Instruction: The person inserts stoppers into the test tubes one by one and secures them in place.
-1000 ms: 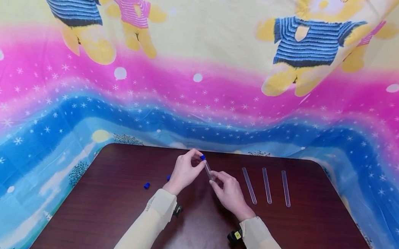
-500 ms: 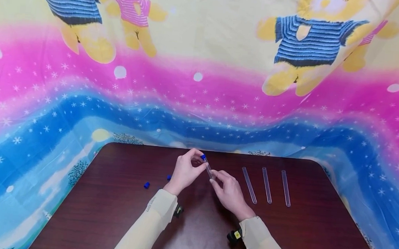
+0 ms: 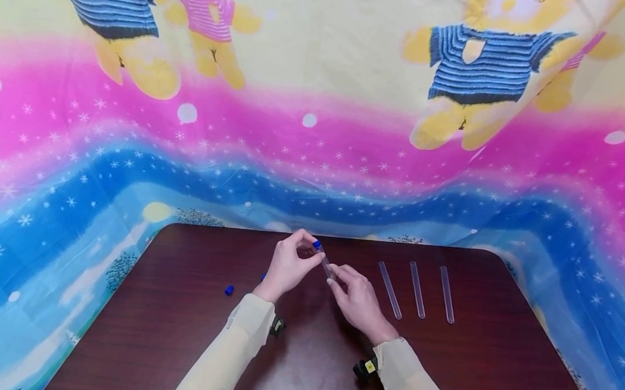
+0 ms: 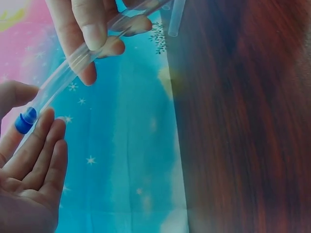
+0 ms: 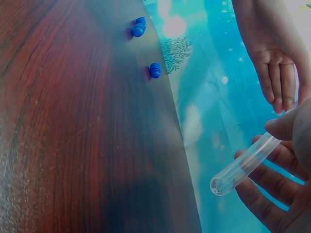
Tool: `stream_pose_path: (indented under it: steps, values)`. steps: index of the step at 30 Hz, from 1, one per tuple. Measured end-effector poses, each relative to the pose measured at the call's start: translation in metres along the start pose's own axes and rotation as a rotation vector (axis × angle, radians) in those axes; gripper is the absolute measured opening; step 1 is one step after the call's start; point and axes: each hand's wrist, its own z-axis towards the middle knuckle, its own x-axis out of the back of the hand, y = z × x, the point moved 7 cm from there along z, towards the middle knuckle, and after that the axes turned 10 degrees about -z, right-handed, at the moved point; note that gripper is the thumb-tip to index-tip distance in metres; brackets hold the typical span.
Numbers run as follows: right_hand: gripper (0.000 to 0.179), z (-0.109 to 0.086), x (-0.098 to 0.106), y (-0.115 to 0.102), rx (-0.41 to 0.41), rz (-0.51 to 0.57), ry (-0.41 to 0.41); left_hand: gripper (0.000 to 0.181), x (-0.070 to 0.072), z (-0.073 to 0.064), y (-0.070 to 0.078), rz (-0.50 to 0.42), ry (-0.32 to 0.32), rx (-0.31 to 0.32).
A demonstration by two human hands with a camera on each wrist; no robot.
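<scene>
A clear test tube (image 3: 325,266) with a blue cap (image 3: 317,244) at its upper end is held aslant above the table between both hands. My left hand (image 3: 288,264) is at the capped end, index finger at the cap and thumb on the tube just below it. In the left wrist view the cap (image 4: 25,120) sits at the tube's mouth, and the other left fingers (image 4: 41,162) stretch out alongside. My right hand (image 3: 359,298) grips the tube lower down between thumb and fingers. Its rounded bottom (image 5: 222,186) sticks out past those fingers in the right wrist view.
Three clear test tubes (image 3: 418,290) lie side by side right of the hands on the dark wooden table (image 3: 148,340). Left of the hands are loose blue caps (image 3: 229,290), one mostly hidden by the left wrist. A printed cloth (image 3: 313,177) hangs behind the table's far edge.
Both hands keep hold of the test tube in nearly the same place. The left thumb has slid slightly down from the cap, and the left wrist has shifted slightly left, covering more of one loose cap.
</scene>
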Motion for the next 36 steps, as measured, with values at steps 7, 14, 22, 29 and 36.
stream_pose_path:
  steps: [7,14,22,29,36]
  values:
    - [0.034,-0.0005,-0.0012,-0.0021,0.02,0.009,0.008,0.02,0.0033,0.0008,0.0009,-0.044,-0.01,0.026]
    - [0.034,-0.0013,-0.0039,-0.0004,0.004,0.017,-0.028,0.019,0.0036,0.0015,-0.002,-0.075,-0.024,0.046]
    - [0.035,-0.0021,-0.0029,-0.0029,0.032,0.038,-0.007,0.019,0.0029,0.0038,0.0009,-0.04,-0.063,0.043]
    - [0.034,-0.002,-0.0009,-0.0033,0.061,0.021,0.019,0.019,0.0,0.0052,0.0023,-0.021,-0.074,0.053]
    - [0.034,-0.0026,-0.0013,-0.002,0.075,-0.006,0.021,0.018,-0.0009,0.0031,-0.0004,-0.032,-0.066,0.075]
